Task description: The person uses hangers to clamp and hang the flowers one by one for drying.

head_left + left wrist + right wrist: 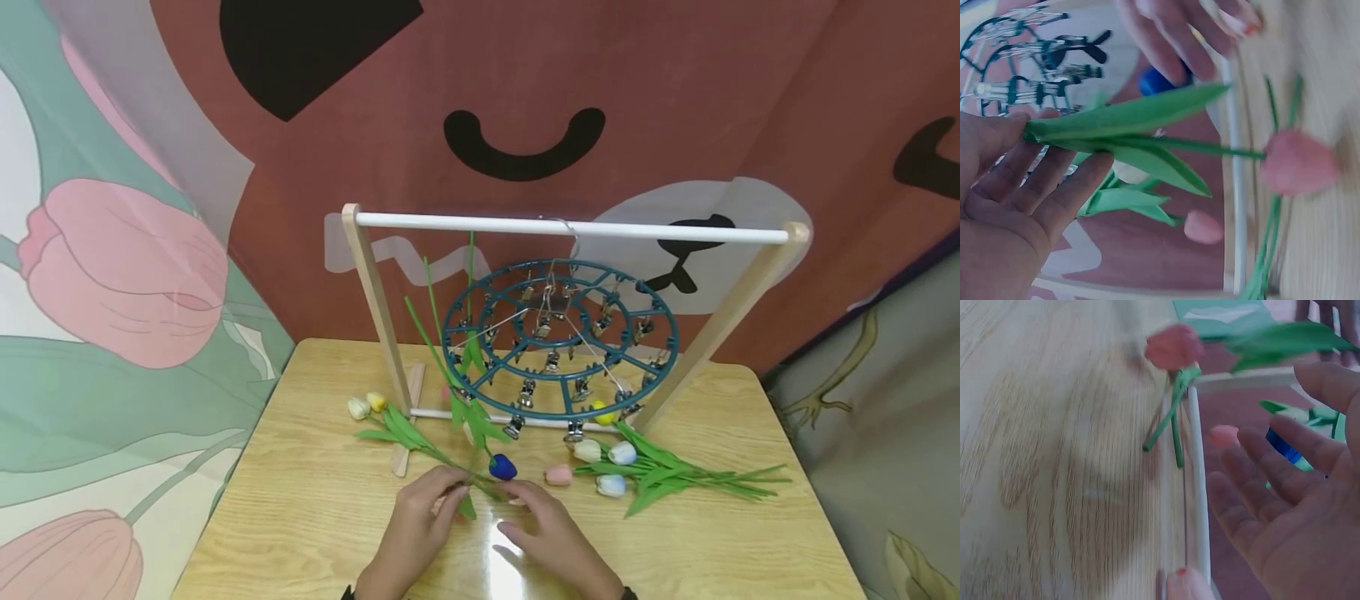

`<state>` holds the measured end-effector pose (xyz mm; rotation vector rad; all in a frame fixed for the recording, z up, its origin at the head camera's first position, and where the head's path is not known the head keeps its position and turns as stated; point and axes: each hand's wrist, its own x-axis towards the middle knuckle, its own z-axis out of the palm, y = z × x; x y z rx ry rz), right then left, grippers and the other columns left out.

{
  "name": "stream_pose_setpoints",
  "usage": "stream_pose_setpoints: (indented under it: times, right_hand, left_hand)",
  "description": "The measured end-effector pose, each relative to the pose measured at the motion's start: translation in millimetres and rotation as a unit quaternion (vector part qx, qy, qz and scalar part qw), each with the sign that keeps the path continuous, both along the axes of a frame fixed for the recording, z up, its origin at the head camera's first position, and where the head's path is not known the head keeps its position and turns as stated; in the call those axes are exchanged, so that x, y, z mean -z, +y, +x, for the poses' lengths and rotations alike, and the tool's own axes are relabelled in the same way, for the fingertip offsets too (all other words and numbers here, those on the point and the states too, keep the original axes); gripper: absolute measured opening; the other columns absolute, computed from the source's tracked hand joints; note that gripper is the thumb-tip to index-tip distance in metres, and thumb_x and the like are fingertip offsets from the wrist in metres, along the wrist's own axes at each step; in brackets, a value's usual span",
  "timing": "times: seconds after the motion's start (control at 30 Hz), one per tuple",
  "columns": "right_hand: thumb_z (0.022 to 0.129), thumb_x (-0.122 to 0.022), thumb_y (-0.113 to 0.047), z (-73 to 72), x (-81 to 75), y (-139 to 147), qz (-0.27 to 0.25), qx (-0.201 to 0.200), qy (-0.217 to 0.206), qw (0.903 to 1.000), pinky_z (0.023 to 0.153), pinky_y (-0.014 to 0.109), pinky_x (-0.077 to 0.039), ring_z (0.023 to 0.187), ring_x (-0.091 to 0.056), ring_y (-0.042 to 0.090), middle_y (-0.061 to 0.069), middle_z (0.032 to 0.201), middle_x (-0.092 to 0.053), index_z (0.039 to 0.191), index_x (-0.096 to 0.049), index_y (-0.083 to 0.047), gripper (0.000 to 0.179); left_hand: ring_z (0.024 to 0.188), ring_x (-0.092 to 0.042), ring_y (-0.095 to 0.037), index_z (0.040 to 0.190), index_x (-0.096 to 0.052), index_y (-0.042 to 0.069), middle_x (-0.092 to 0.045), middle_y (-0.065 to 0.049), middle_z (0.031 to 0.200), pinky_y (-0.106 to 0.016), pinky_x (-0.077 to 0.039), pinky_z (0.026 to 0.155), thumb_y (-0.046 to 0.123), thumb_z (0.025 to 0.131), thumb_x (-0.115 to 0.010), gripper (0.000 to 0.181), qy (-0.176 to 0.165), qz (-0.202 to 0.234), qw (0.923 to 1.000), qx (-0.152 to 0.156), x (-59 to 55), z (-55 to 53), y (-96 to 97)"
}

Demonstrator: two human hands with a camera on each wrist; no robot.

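Both bare hands are at the near edge of the light wood-grain table [285, 533], a little left of the middle. Thumb and fingertips of the left hand [420, 517] pinch a pink artificial tulip with long green leaves [1300, 162] by its stem end, so its bloom points down just above the tabletop. To its right, the right hand [558, 533] has its fingers spread and holds nothing.

On the left, 2 artificial tulips, 1 creamy white [359, 407] and 1 yellow [377, 402], lie with their stems running right towards the hands. Well to the right lies a loose bunch of white, pale blue, pink and yellow artificial tulips [660, 472], stems pointing right.

Farther off, 3 artificial tulips hang bloom down at the left of a round dark teal hanger with metal clips [566, 408]; the deep blue bloom [502, 467] is nearest. Its metal hook sits over the white top bar of a pale wooden rack [375, 300]. Behind stands a reddish-brown printed cloth [712, 92].
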<state>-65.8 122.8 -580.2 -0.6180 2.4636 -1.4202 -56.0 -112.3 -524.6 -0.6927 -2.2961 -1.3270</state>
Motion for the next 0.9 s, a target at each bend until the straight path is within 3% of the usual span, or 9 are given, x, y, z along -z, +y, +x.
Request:
stream_pose_setpoints:
  times: [0.1,0.2,0.3,0.43,0.6,0.7,0.9]
  right_hand:
    - [0.101,-0.066,-0.038,0.1,-0.9,-7.1,0.02,-0.006,0.027,0.9994,0.105,0.043,-0.057,0.127,-0.062,0.025,-0.003,0.142,-0.062,0.145,-0.055,-0.025,0.047]
    - [0.102,-0.066,-0.036,0.6,-2.2,-12.2,0.013,-0.005,0.061,0.9981,0.104,0.041,-0.058,0.125,-0.063,0.02,-0.005,0.137,-0.065,0.141,-0.06,-0.026,0.041]
    - [0.1,-0.07,-0.022,2.1,-3.0,-14.2,-0.011,0.021,0.103,0.9944,0.097,0.035,-0.062,0.114,-0.068,0.014,-0.01,0.123,-0.07,0.125,-0.07,-0.025,0.026]
    - [0.092,-0.074,-0.006,3.7,-4.3,-12.2,-0.045,0.059,0.124,0.9895,0.086,0.028,-0.064,0.099,-0.069,0.007,-0.014,0.109,-0.072,0.11,-0.075,-0.023,0.024]
    - [0.094,-0.075,-0.014,5.2,-9.6,-6.2,-0.066,0.055,0.098,0.9915,0.078,0.022,-0.062,0.09,-0.064,0.001,-0.011,0.1,-0.069,0.111,-0.074,-0.016,0.017]
    - [0.093,-0.075,-0.011,6.1,-10.1,-5.5,-0.085,0.06,0.13,0.986,0.075,0.021,-0.061,0.086,-0.062,0.001,-0.011,0.095,-0.067,0.106,-0.076,-0.013,0.014]
    - [0.092,-0.074,-0.004,6.0,-14.0,-5.7,-0.133,0.072,0.179,0.9722,0.076,0.021,-0.061,0.087,-0.066,0.007,-0.005,0.098,-0.074,0.105,-0.076,-0.014,0.016]
  left_hand:
    - [0.092,-0.076,-0.019,0.106,-0.07,0.005,-0.076,-0.008,0.101,-0.025,-0.066,0.079,-0.006,0.093,-0.07,0.017,-0.04,0.093,0.9946,0.025,-7.2,-0.7,2.9]
    - [0.097,-0.076,-0.025,0.108,-0.069,0.0,-0.075,-0.017,0.102,-0.033,-0.066,0.081,-0.003,0.096,-0.066,0.012,-0.095,0.176,0.9789,0.044,-11.5,-0.2,4.6]
    - [0.099,-0.076,-0.026,0.108,-0.066,-0.004,-0.072,-0.024,0.103,-0.037,-0.066,0.083,-0.002,0.098,-0.065,0.01,-0.145,0.239,0.959,0.046,-13.1,1.0,6.3]
    - [0.094,-0.077,-0.023,0.104,-0.064,-0.009,-0.071,-0.029,0.099,-0.038,-0.067,0.078,-0.003,0.097,-0.066,0.009,-0.173,0.295,0.9397,0.008,-12.6,2.1,11.0]
    - [0.09,-0.077,-0.028,0.101,-0.062,-0.011,-0.071,-0.029,0.098,-0.04,-0.067,0.075,-0.003,0.096,-0.067,0.011,-0.183,0.348,0.9187,-0.041,-15.6,0.6,15.4]
    - [0.093,-0.077,-0.03,0.104,-0.062,-0.012,-0.071,-0.03,0.102,-0.04,-0.067,0.077,-0.003,0.097,-0.067,0.013,-0.181,0.363,0.9131,-0.042,-15.5,-0.5,16.7]
    - [0.11,-0.073,-0.019,0.123,-0.058,-0.017,-0.066,-0.036,0.121,-0.036,-0.063,0.094,-0.01,0.094,-0.065,0.031,-0.195,0.36,0.9124,0.005,-5.3,-0.2,24.8]
